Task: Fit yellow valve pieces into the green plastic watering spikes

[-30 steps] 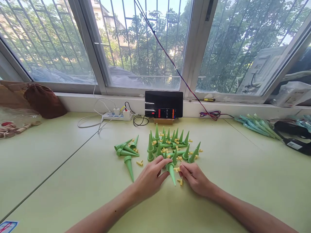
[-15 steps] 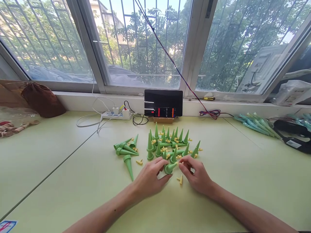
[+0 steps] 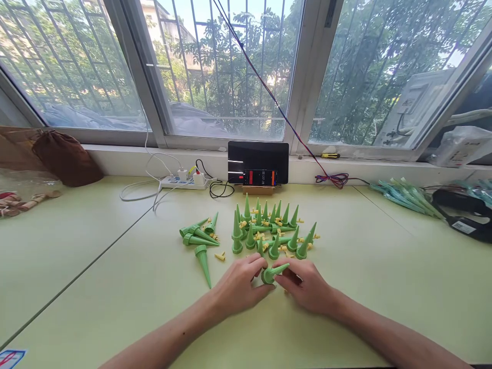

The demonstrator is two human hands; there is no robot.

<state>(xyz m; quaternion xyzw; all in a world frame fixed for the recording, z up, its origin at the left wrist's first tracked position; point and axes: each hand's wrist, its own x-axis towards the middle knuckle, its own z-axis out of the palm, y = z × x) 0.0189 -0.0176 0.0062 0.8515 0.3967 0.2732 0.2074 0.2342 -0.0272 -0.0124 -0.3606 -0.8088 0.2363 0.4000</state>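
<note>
A green plastic watering spike (image 3: 273, 273) lies tilted between my hands, its tip pointing up and to the right. My left hand (image 3: 246, 281) grips its wide capped base between thumb and fingers. From the other side, my right hand (image 3: 309, 284) has its thumb and fingers closed about the cone. Whether a small yellow part is also in those fingers is hidden. Just beyond my hands, several green spikes (image 3: 274, 248) stand upright or lie down among small yellow valves (image 3: 282, 248). To the left lies a single spike (image 3: 202, 264), with a loose yellow valve (image 3: 220, 257) beside it.
A small pile of spikes (image 3: 198, 237) lies left of the main group. At the back, a phone (image 3: 261, 177) leans against a dark tablet (image 3: 258, 154). A power strip (image 3: 184, 181) with cables is at back left, pale tubing (image 3: 409, 200) at right.
My right hand has moved from beyond the spike's tip to the cone, with its fingers now around it. The spike has shifted slightly toward me, and my right hand now mostly covers the near yellow valve.
</note>
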